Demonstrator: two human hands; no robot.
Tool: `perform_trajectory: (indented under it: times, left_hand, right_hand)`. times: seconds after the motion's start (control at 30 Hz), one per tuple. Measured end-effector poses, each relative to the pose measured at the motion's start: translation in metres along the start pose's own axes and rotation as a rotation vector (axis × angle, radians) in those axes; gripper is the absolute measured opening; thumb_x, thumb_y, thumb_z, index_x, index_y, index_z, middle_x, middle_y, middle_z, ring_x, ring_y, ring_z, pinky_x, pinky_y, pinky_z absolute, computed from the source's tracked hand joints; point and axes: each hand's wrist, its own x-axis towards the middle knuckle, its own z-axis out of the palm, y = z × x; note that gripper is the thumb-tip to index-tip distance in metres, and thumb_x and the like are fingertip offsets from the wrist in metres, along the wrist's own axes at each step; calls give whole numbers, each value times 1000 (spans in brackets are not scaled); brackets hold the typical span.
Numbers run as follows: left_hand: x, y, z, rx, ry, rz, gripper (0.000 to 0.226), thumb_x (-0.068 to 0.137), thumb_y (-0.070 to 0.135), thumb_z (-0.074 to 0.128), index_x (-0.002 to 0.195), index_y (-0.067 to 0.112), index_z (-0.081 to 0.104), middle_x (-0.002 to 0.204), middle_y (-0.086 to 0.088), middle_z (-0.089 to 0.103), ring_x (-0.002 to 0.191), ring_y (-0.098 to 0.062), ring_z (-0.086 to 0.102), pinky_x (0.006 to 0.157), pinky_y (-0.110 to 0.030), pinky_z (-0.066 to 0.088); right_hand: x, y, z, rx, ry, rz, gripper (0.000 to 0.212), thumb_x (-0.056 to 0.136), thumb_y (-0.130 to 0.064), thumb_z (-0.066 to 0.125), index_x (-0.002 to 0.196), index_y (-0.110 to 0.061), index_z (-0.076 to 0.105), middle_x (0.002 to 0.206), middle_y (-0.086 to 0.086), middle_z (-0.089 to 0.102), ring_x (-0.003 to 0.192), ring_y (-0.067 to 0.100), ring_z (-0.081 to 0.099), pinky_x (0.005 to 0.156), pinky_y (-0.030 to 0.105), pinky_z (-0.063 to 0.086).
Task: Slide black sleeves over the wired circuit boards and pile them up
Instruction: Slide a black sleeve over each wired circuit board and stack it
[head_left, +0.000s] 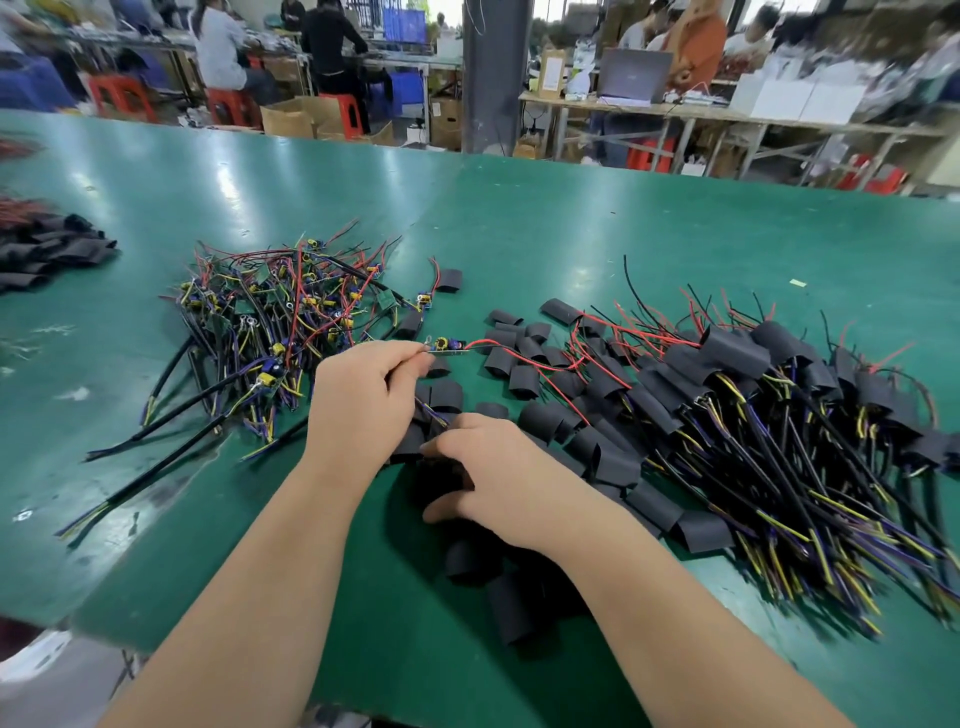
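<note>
- Fingers (410, 364) of the left hand (363, 400) are curled and pinch a wired circuit board (448, 345) by its near end. The small board sticks out past the fingertips, raised off the bench (571, 223).
- Its red lead (519, 356) trails away to the right, over the loose sleeves (524, 374).
- Just below, the right hand (488, 467) is knuckles up, with its thumb and curled fingers closed around a black sleeve (441, 475), which is blurred. This hand sits low among the scattered sleeves.
- Board and sleeve are apart, the board up by the left fingertips and the sleeve nearer me, in the right hand.
- Left of the hands lies a tangle of bare boards (270, 312) with coloured wires.
- On the right is the sleeved pile (779, 415), its cables fanning toward the bench edge.
- More black sleeves (47, 249) lie at the far left.
</note>
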Motion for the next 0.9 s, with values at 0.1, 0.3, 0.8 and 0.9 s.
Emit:
perform_trajectory:
  times: [0.1, 0.3, 0.8, 0.9]
  left_hand:
    - [0, 1, -2, -21, 31, -15, 14, 83, 13, 64, 87, 7, 76, 77, -2, 72, 70, -16, 62, 67, -20, 43]
    - [2, 1, -7, -46, 97, -57, 18, 87, 16, 58, 89, 7, 74, 75, 6, 68, 70, -2, 56, 69, -13, 41]
    - [0, 0, -6, -120, 175, -46, 18, 92, 14, 58, 93, 5, 73, 77, 7, 67, 64, 15, 52, 61, -3, 36]
    - [1, 0, -7, -103, 176, -28, 17, 92, 14, 59, 92, 5, 73, 77, 8, 67, 65, 13, 51, 62, -3, 36]
  right_hand:
    - [0, 3, 2, 7, 55, -22, 47, 79, -33, 74, 117, -9, 64, 103, 8, 51, 97, 25, 51, 86, 38, 44]
    - [-7, 13, -3, 181, 378, -95, 28, 70, -19, 75, 98, -14, 72, 86, -1, 57, 78, 7, 50, 74, 13, 40]
    - [-32, 37, -51, 2177, 936, 272, 18, 93, -13, 57, 103, 2, 59, 95, 16, 73, 96, 22, 70, 64, 24, 58]
    - [-31, 34, -52, 2253, 943, 262, 30, 93, -11, 57, 119, 4, 55, 105, 19, 71, 98, 23, 70, 61, 24, 58]
